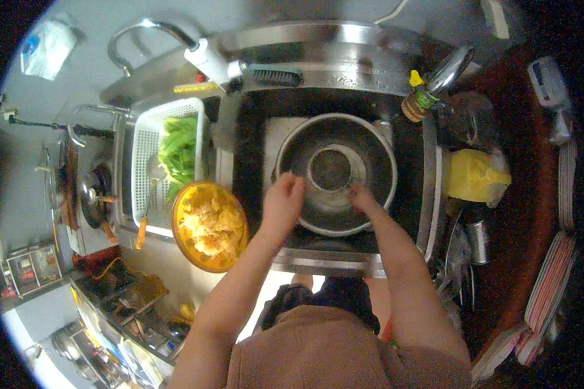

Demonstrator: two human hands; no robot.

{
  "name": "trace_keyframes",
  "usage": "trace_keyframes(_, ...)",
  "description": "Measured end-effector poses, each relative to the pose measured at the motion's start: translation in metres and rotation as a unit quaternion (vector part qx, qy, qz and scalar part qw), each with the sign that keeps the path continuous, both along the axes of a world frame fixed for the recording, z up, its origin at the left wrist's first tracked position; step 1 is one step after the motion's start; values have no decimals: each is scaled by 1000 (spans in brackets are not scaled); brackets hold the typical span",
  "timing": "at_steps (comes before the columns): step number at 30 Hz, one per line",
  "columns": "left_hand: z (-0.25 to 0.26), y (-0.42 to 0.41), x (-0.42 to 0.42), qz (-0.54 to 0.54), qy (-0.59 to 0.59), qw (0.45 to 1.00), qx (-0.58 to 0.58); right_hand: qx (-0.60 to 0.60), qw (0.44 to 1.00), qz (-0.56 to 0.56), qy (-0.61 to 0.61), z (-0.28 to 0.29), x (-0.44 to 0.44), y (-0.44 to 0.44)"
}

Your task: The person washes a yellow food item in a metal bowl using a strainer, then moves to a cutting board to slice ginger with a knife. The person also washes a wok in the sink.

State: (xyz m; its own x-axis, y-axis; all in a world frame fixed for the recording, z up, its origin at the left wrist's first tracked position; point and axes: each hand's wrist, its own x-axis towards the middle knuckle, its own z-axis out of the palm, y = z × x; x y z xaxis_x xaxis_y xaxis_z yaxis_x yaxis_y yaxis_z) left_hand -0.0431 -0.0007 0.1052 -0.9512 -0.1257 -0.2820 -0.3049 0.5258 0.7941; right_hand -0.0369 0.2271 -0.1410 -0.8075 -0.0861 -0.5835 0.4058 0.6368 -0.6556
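A large round metal basin sits in the dark sink. Inside it is a small round metal vessel, perhaps a strainer; its inside looks dark. At its lower right rim, the blurred fingers of my right hand pinch its edge. My left hand is over the basin's left side with its fingers curled; whether anything is in them is hidden. To the left, an orange-yellow bowl with pale yellow shredded food stands by the edge of a white perforated basket, which contains green leaves.
A spatula with an orange handle leans in the basket. Behind the sink are a scrub brush and a white-bodied faucet; another chrome faucet leans in at right. A yellow bundle lies on the right counter.
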Motion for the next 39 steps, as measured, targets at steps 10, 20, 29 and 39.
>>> trace_keyframes(10, 101, -146, 49, -91, 169, 931, -309, 410, 834, 213, 303, 115, -34, 36)
trace_keyframes(20, 98, -193, 72, -142, 246, 884, -371, 370, 783, 76, 494, 264, 3, -20)
trace_keyframes(29, 54, -203, 72, -106, 255, 932, -236, 336, 889, 164, 264, 213, 33, -23)
trace_keyframes(39, 118, -187, 76, -157, 241, 891, -351, -175, 969, -113, -130, 243, 39, -34)
